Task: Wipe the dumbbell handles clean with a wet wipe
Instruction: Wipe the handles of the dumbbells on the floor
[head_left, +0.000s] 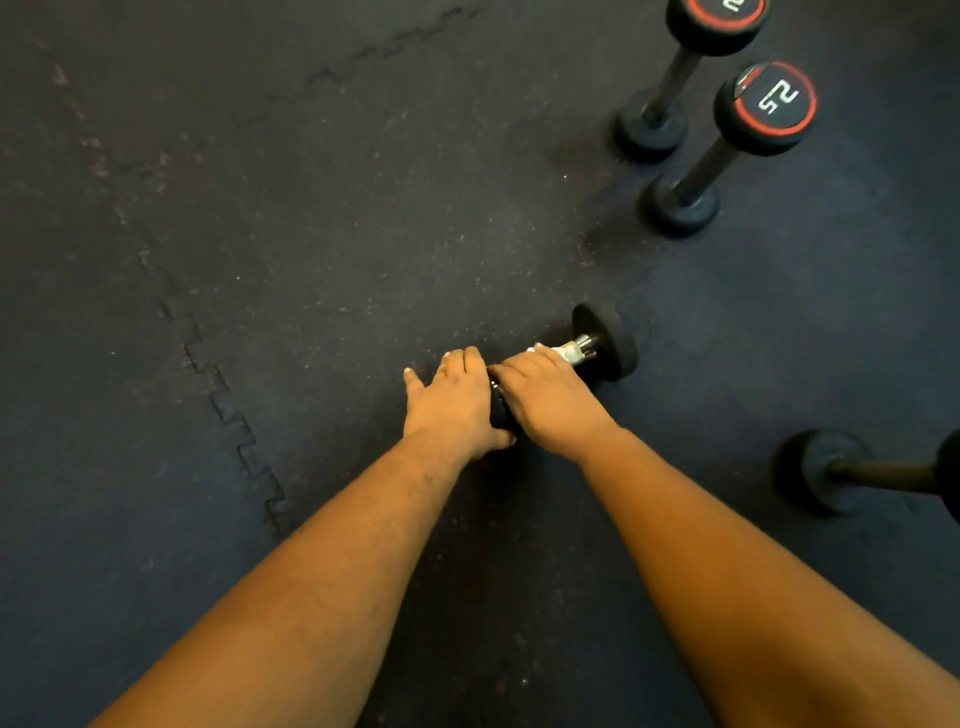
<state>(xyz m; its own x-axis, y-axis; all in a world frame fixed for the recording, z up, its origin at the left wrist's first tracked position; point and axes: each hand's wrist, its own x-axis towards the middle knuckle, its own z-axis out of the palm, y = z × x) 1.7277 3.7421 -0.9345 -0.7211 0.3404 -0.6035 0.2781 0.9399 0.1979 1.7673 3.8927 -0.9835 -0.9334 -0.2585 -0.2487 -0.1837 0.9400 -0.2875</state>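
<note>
The right hand (545, 400) is curled round a white wet wipe (570, 353) on the chrome handle (586, 344) of a dumbbell (608, 343). The left hand (457, 400) lies flat over its near rubber end, fingers straight. Three more dumbbells (727, 150) stand on the speckled floor (311, 234).

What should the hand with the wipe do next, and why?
Probably slide the right hand with the wet wipe along the handle toward the far weight head. A shiny stretch there is bare, and the left hand steadies the near end.

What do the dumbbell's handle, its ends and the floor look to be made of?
Handle: probably polished metal, from its bright silvery shine. End: looks like matte black rubber, dull with no glare, though a coating over metal can't be ruled out. Floor: likely speckled rubber tiles, given the jigsaw-shaped seams.
</note>
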